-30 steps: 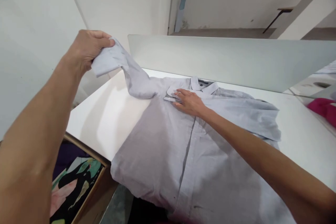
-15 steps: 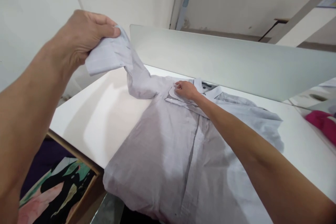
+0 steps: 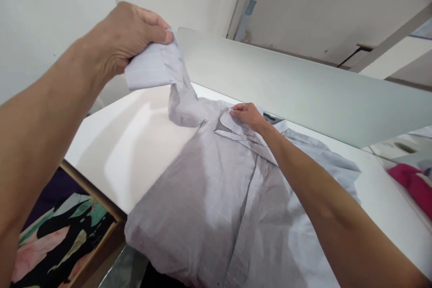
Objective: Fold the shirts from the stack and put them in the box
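A light grey button-up shirt [image 3: 195, 180] lies spread over the white table, its lower part hanging past the near edge. My left hand [image 3: 135, 31] pinches the cuff of one sleeve [image 3: 153, 67] and holds it raised above the table's left side; the sleeve hangs down from there to the shoulder. At the far end, my right hand [image 3: 248, 114] is closed on the end of the other cuff [image 3: 232, 123], which lies folded across the shirt's chest. My right forearm covers part of the shirt front and the collar.
The white table [image 3: 135, 144] ends at an upright pale panel [image 3: 286, 85] along the back. An open drawer with patterned fabric [image 3: 64, 238] is below at left. Pink cloth [image 3: 410, 186] lies at the right edge.
My left hand and the raised cuff have shifted right and slightly up in view. My right hand has moved a little right, and more of the folded cuff shows.
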Tool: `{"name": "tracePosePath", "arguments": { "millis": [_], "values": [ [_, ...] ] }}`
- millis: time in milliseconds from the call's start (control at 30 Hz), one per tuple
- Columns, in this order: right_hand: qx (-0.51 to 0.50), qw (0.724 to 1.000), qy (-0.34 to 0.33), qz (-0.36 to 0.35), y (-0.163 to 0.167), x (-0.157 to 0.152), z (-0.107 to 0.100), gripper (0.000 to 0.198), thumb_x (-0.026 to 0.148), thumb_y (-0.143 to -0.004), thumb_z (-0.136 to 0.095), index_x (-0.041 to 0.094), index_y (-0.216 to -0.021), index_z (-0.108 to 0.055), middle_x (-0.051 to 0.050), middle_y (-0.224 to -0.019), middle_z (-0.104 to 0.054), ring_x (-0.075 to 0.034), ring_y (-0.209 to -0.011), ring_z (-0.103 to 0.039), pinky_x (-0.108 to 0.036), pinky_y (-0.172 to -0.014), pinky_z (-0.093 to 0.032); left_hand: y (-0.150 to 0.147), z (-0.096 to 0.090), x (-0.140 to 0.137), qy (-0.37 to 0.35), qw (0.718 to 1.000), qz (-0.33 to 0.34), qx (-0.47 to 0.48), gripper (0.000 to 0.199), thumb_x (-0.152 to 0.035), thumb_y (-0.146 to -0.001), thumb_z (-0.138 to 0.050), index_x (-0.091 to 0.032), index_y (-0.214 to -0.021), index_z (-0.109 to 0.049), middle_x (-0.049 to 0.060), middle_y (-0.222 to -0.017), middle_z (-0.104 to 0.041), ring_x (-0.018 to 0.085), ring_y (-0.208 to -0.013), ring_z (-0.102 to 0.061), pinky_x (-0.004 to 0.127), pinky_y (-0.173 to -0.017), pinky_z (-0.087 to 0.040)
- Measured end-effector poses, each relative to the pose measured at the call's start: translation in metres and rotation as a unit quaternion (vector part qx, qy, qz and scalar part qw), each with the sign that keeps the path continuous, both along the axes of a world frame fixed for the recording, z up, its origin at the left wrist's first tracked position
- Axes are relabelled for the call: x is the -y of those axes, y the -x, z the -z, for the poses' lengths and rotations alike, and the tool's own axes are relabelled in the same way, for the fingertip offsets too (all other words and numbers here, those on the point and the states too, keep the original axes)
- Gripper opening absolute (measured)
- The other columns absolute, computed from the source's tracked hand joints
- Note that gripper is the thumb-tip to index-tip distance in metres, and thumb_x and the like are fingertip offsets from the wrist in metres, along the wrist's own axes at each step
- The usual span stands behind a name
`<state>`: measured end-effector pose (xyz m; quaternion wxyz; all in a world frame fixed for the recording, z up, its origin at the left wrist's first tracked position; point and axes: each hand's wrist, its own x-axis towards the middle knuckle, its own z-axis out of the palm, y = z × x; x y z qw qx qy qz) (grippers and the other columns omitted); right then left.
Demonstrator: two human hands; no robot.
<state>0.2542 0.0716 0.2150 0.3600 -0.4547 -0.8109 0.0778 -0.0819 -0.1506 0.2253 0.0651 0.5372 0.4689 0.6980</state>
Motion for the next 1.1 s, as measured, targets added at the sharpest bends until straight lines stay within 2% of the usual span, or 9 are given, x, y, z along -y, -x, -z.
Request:
{"name": "tracePosePath", "arguments": {
  "millis": [133,300,400,467,533,633,700,933,1100],
  "values": [
    [-0.049,0.999,0.019,0.002,0.005,-0.002,0.004,0.014,0.027,-0.067,-0.068,0.016,-0.076,-0.066,0.000,-0.065,-0.061,-0.012,-0.061,-0.051,-0.024,-0.058,-0.043,0.003,0.003,-0.006,0.001,1.000,0.012,0.000,0.030,-0.023,-0.085,-0.081,-0.011,-0.112,-0.078,-0.001,-0.093,-0.072,0.034,-0.117,-0.071,0.045,-0.089,-0.058],
    [-0.024,0.999,-0.012,0.039,0.007,-0.010,0.014,0.011,0.026,-0.069,-0.066,0.016,-0.074,-0.066,0.002,-0.060,-0.056,-0.012,-0.058,-0.047,-0.024,-0.056,-0.039,0.004,0.006,-0.012,0.007,1.000,0.018,-0.003,0.030,-0.024,-0.084,-0.080,-0.012,-0.111,-0.077,0.001,-0.095,-0.072,0.035,-0.115,-0.071,0.049,-0.091,-0.058],
    [0.001,0.997,-0.040,0.066,0.008,-0.014,0.018,0.013,0.026,-0.073,-0.064,0.016,-0.078,-0.069,0.001,-0.064,-0.060,-0.015,-0.063,-0.053,-0.027,-0.062,-0.043,0.003,0.008,-0.013,0.007,1.000,0.018,0.000,0.028,-0.024,-0.083,-0.080,-0.015,-0.109,-0.078,-0.001,-0.096,-0.072,0.035,-0.119,-0.070,0.048,-0.091,-0.057],
    [0.017,0.994,-0.060,0.085,0.008,-0.016,0.020,0.015,0.025,-0.075,-0.064,0.016,-0.083,-0.072,-0.003,-0.076,-0.068,-0.019,-0.076,-0.061,-0.030,-0.074,-0.049,0.003,0.008,-0.013,0.011,1.000,0.018,-0.005,0.028,-0.025,-0.083,-0.079,-0.015,-0.110,-0.078,-0.001,-0.097,-0.072,0.036,-0.120,-0.069,0.047,-0.091,-0.056],
    [0.040,0.990,-0.095,0.100,0.009,-0.015,0.022,0.026,0.025,-0.076,-0.064,0.015,-0.098,-0.075,-0.009,-0.099,-0.074,-0.025,-0.096,-0.065,-0.037,-0.092,-0.051,0.002,0.008,-0.012,0.016,1.000,0.018,-0.015,0.029,-0.026,-0.084,-0.078,-0.014,-0.111,-0.077,0.000,-0.098,-0.072,0.035,-0.120,-0.069,0.046,-0.090,-0.056],
    [0.125,0.965,-0.195,0.122,0.008,-0.010,0.026,0.046,0.029,-0.084,-0.060,0.013,-0.125,-0.072,-0.018,-0.130,-0.068,-0.034,-0.123,-0.059,-0.047,-0.111,-0.044,0.001,0.007,-0.010,0.019,0.999,0.017,-0.027,0.028,-0.027,-0.085,-0.075,-0.015,-0.110,-0.077,0.000,-0.096,-0.072,0.035,-0.119,-0.070,0.045,-0.088,-0.057],
    [0.187,0.944,-0.238,0.132,0.006,-0.005,0.028,0.051,0.032,-0.089,-0.054,0.012,-0.133,-0.069,-0.021,-0.136,-0.063,-0.036,-0.129,-0.055,-0.050,-0.114,-0.043,-0.001,0.006,-0.008,0.017,0.999,0.016,-0.028,0.026,-0.026,-0.085,-0.074,-0.015,-0.108,-0.077,0.000,-0.095,-0.072,0.035,-0.119,-0.070,0.044,-0.087,-0.058],
    [0.215,0.941,-0.226,0.127,0.004,0.006,0.030,0.051,0.030,-0.093,-0.050,0.011,-0.138,-0.067,-0.021,-0.137,-0.063,-0.036,-0.127,-0.058,-0.051,-0.113,-0.045,-0.009,0.005,-0.005,0.027,0.999,0.024,-0.038,0.027,-0.025,-0.089,-0.071,-0.013,-0.112,-0.076,0.002,-0.102,-0.073,0.033,-0.118,-0.070,0.047,-0.092,-0.057],
    [0.157,0.969,-0.158,0.107,0.006,-0.008,0.030,0.054,0.024,-0.085,-0.059,0.011,-0.136,-0.070,-0.018,-0.130,-0.071,-0.036,-0.126,-0.061,-0.049,-0.113,-0.046,-0.015,0.007,0.000,0.015,0.999,0.032,-0.010,0.022,-0.020,-0.087,-0.072,-0.009,-0.106,-0.078,0.002,-0.094,-0.073,0.028,-0.108,-0.074,0.042,-0.090,-0.058]
  ]
}}
